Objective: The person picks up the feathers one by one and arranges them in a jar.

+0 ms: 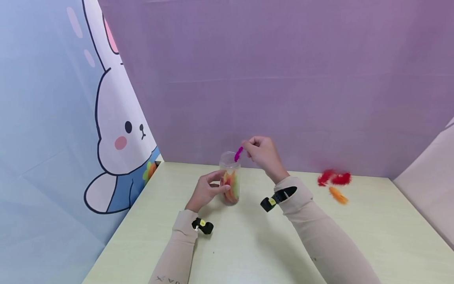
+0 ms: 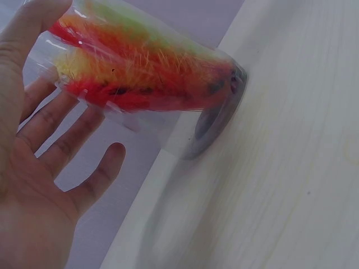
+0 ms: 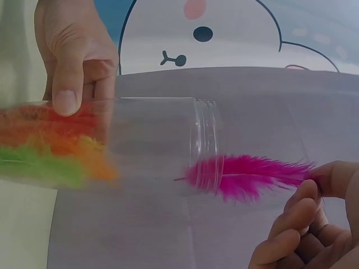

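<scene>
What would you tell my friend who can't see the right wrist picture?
A right hand pinches a bright pink feather, its tip just inside a clear jar. A left hand holds the jar, which has red, orange and green feathers inside.

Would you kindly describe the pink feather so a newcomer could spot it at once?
On the table, find the clear jar in the left hand. At its mouth, the right hand pinches the pink feather, quill end inside. It alone is pink; the feathers below are red, orange, yellow and green.

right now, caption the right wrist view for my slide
The right hand pinches a magenta feather, its tip inside the clear jar the left hand holds.
</scene>
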The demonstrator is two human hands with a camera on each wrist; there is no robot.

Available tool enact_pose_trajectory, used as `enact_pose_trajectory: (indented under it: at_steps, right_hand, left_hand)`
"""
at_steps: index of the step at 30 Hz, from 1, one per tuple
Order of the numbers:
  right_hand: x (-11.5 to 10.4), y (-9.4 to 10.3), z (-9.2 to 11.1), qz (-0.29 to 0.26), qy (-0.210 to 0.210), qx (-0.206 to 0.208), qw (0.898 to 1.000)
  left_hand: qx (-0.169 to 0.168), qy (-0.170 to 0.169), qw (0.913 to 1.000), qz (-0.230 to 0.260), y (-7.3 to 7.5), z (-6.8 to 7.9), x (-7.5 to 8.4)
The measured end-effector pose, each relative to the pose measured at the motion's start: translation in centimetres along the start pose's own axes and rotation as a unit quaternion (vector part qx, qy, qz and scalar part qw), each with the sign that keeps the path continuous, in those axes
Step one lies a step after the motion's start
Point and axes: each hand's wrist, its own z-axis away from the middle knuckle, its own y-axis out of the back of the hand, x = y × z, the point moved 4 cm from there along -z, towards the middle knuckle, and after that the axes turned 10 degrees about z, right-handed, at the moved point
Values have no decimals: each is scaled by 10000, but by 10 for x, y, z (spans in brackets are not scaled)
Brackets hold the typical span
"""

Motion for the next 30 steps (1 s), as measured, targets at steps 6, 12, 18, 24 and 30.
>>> enact_pose_trajectory:
  at_steps: [6,12,18,24,30]
  right_hand:
    - [3,-4,-4,200,-40,74,9998]
    - [3,-6,-7,375,-164,78,9991]
    - [3,-10,-10,558,-235,30,9982]
    - [4,-13,-12,679,-263,-61,9973]
    - [7,-15,-13,860,-354,-219,9954]
  left_hand:
    - [30,0,10000,-12,-2,0,0]
    - [90,-41,10000,11,-2,0,2]
    - [128,-40,9999,-17,-2,1,3]
    - [102,-10,9999,21,-2,1,3]
    - [50,1,10000,62,-4,1,4]
